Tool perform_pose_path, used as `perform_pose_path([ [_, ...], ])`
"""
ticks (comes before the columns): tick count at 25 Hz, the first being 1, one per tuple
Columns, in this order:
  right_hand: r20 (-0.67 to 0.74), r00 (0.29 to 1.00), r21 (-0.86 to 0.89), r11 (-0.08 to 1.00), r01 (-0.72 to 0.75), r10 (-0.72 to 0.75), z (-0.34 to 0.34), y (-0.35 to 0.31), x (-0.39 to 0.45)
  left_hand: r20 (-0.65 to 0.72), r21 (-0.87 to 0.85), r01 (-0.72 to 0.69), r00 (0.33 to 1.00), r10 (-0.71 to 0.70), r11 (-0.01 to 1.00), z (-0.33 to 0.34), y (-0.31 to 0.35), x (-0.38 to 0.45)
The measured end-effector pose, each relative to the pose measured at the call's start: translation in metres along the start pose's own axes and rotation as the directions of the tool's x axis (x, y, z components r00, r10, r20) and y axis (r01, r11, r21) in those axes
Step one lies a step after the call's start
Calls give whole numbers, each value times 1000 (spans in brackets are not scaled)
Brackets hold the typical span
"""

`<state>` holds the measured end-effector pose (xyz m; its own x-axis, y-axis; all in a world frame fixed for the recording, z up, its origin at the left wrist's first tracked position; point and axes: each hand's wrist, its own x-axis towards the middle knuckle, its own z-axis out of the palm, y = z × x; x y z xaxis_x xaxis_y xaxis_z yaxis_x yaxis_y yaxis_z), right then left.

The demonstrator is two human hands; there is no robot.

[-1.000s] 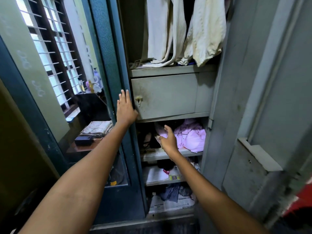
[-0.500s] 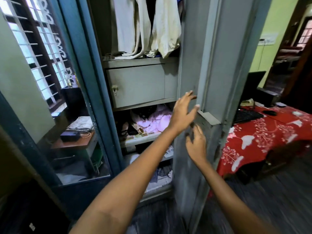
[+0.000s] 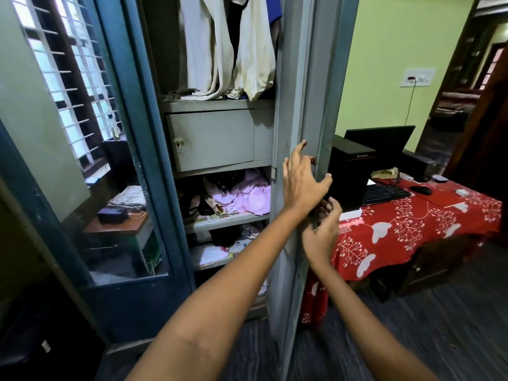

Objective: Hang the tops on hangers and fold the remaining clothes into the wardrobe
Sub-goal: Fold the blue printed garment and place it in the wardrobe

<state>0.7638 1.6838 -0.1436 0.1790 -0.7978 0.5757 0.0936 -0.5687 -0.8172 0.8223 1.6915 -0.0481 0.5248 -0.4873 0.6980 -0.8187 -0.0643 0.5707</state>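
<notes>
The grey steel wardrobe stands open, and its right door is swung edge-on towards me. White tops hang from the rail at the top. Crumpled pink clothes lie on a shelf under a closed locker. My left hand is spread open against the right door's outer edge, fingers straight. My right hand is just below it by the same edge, fingers loosely bent, with nothing seen in it.
The blue left door with its mirror panel stands open at the left. Right of the wardrobe is a table under a red patterned cloth with a black box, keyboard and mouse. Lower shelves hold dark clothes and papers.
My left hand left the blue door and my right hand left the pink clothes; both went to the right door. The door has swung further round and my view turned right.
</notes>
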Motion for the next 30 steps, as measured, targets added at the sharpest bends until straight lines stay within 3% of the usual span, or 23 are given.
perform_pose_path([
  [8, 263, 960, 22, 995, 95, -97, 52, -29, -35, -151, 109, 157, 979, -140, 982, -76, -45, -14],
  [12, 385, 904, -189, 942, 277, -188, 95, -33, -22, -199, 199, 203, 966, -163, 959, -123, -86, -6],
  [15, 634, 772, -300, 905, 302, -47, 140, -29, -2, -230, 219, 256, 951, -206, 941, -149, -124, 8],
  [17, 724, 687, -303, 867, 395, -60, 170, -25, 8, -248, 209, 288, 940, -234, 935, -161, -150, 19],
  [24, 827, 561, -289, 839, 460, -23, 269, -3, 22, -298, 205, 330, 918, -263, 921, -192, -235, 66],
  [30, 840, 541, -230, 871, 434, -48, 326, 3, 32, -294, 488, 217, 953, -75, 845, -196, -277, 105],
])
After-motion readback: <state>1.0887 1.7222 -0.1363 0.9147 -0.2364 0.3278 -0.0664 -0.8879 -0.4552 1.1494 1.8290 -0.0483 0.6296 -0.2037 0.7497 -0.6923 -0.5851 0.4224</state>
